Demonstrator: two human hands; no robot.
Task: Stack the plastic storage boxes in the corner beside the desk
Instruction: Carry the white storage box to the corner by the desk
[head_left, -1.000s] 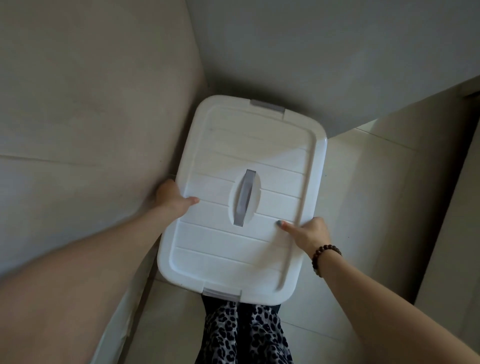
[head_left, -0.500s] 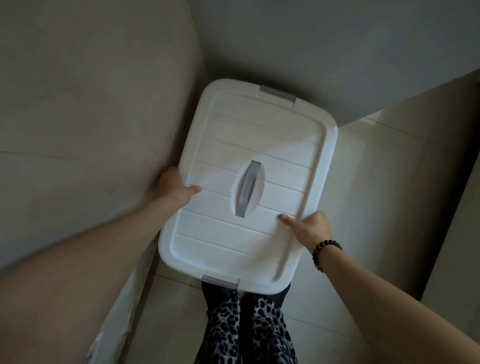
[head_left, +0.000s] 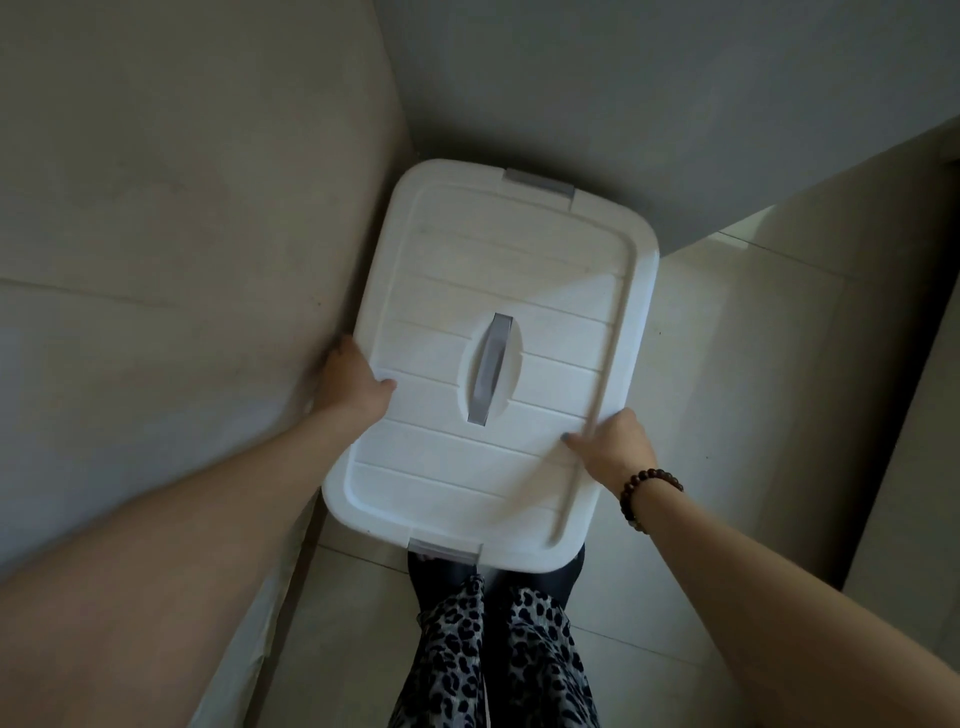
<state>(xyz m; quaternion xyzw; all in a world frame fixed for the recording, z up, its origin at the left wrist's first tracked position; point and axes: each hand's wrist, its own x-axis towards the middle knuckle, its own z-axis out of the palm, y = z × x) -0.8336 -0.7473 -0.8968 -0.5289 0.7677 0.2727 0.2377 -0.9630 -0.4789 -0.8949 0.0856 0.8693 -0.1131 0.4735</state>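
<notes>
Head cam: L hand (head_left: 353, 387), R hand (head_left: 621, 449) clamp storage box (head_left: 498, 260) edges, fingers hidden under rim.

Storage box (head_left: 498, 270): in the corner, left wall (head_left: 156, 208) beside it, back wall (head_left: 675, 104) behind, floor (head_left: 753, 389) to its right.
Handle (head_left: 491, 369): mid-lid.
Left hand (head_left: 353, 384): grips the left edge.
Right hand (head_left: 615, 447): grips the right edge.
Legs (head_left: 498, 649): under the near end.
</notes>
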